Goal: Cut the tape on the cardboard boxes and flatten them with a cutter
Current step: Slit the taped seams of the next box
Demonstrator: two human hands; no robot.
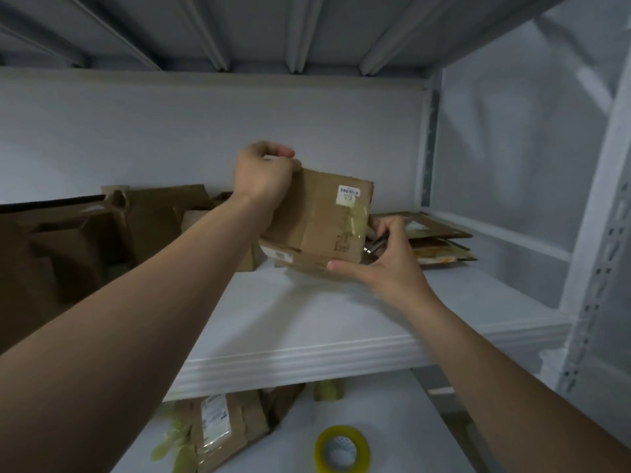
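A small brown cardboard box with a white label and yellowish tape is held up over the white shelf. My left hand grips its upper left corner, fingers curled over the top edge. At the box's lower right, my right hand has its thumb under the bottom edge. Its fingers curl round a dark cutter next to the box's right side. The cutter's blade is hidden.
Several brown boxes stand at the back left of the shelf. Flattened cardboard is stacked at the back right. On the lower shelf lie a taped box and a roll of yellow tape. A metal upright stands at the right.
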